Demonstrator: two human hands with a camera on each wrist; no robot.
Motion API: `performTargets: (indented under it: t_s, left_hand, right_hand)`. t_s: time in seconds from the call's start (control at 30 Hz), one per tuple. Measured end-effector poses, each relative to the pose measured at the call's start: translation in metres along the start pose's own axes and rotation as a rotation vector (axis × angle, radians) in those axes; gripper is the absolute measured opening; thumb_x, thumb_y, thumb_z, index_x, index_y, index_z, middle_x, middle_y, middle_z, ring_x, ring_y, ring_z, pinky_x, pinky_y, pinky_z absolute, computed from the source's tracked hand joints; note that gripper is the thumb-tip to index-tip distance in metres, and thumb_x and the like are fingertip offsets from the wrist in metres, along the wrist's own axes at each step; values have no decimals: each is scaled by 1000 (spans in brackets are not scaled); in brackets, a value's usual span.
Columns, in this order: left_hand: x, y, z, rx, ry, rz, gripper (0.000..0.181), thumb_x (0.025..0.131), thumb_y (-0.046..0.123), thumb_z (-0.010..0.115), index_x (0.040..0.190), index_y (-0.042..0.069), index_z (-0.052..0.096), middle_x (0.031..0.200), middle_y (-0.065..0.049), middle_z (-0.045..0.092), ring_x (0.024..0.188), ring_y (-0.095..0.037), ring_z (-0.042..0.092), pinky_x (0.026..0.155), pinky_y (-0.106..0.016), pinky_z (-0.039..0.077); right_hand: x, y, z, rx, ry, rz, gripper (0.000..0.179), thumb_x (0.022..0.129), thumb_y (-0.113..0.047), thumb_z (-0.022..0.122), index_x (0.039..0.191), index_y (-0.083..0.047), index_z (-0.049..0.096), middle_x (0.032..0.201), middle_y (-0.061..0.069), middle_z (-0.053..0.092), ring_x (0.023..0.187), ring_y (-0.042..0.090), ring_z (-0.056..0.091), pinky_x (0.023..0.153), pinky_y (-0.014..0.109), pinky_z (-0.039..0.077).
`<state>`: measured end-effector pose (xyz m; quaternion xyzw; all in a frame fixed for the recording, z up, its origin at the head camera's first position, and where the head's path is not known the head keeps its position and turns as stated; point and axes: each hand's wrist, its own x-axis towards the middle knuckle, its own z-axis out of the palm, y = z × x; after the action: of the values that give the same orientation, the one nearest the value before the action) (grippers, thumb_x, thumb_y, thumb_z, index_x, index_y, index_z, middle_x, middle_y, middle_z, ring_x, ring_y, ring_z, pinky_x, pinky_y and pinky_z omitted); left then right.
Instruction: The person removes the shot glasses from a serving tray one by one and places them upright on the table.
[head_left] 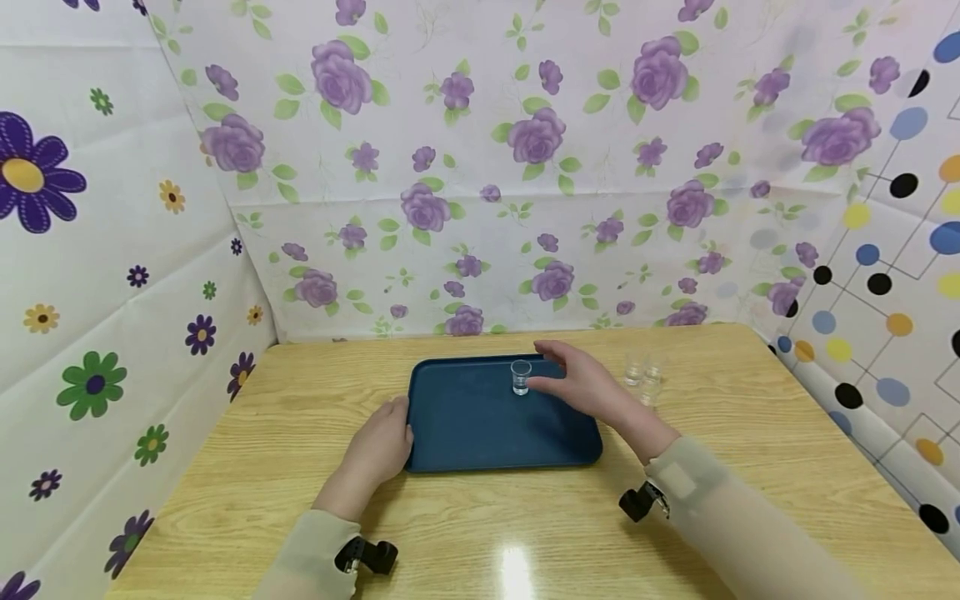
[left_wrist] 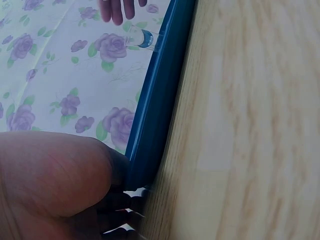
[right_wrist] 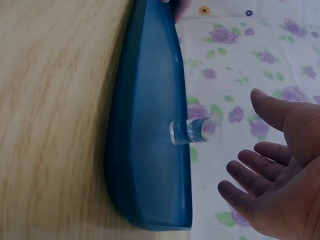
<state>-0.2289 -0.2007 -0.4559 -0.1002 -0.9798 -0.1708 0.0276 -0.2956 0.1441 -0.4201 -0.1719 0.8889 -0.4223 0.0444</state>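
A dark blue tray [head_left: 465, 429] lies on the wooden table. My left hand [head_left: 378, 442] holds its left edge; in the left wrist view the fingers curl around the tray's end, partly hidden. Upright on the tray, right of its middle and towards the back, stands a small clear shot glass [head_left: 521, 379]. My right hand [head_left: 581, 383] hovers over the tray's right part, just right of that glass. In the right wrist view the thumb and fingers of this hand [right_wrist: 280, 175] are spread, with a gap between them and the glass [right_wrist: 197, 131].
Several more clear shot glasses [head_left: 643, 375] stand close together on the table [head_left: 720, 433], right of the tray and behind my right forearm. Flower-patterned cloth [head_left: 427, 208] hangs behind the table, with patterned cloth at both sides too.
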Motion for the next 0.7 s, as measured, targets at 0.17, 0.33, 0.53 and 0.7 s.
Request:
performTargets:
  t_s: [0.17, 0.33, 0.53, 0.7]
  left_hand:
    - [1, 0, 1, 0, 2, 3, 53, 112, 3, 59, 158, -18, 44, 156, -38, 52, 147, -49, 52, 122, -58, 48]
    - [1, 0, 0, 5, 7, 6, 53, 112, 2, 59, 158, -18, 44, 156, -37, 53, 147, -49, 52, 122, -58, 47]
    - [-1, 0, -1, -1, -1, 2, 53, 112, 2, 58, 158, -18, 44, 157, -38, 52, 148, -49, 51, 122, -58, 47]
    - [-1, -1, 0, -7, -4, 0, 53, 112, 2, 58, 159, -18, 43, 157, -38, 51, 148, -50, 50, 123, -59, 47]
  right_hand:
    - [8, 2, 9, 4, -11, 1, 77, 105, -40, 79, 169, -13, 45, 171, 12, 46, 156, 36, 46, 123, 57, 47]
    - [14, 3, 16, 18, -19, -11, 74, 106, -32, 79, 168, -9, 46, 170, 14, 47, 155, 36, 47, 122, 56, 49]
    - [21, 8, 22, 9, -22, -3, 74, 106, -31, 79, 167, -6, 47, 168, 14, 50, 154, 36, 49, 121, 56, 50]
    - [25, 11, 25, -14, -16, 1, 70, 107, -30, 78, 166, -5, 49, 165, 16, 53, 151, 37, 52, 120, 56, 51]
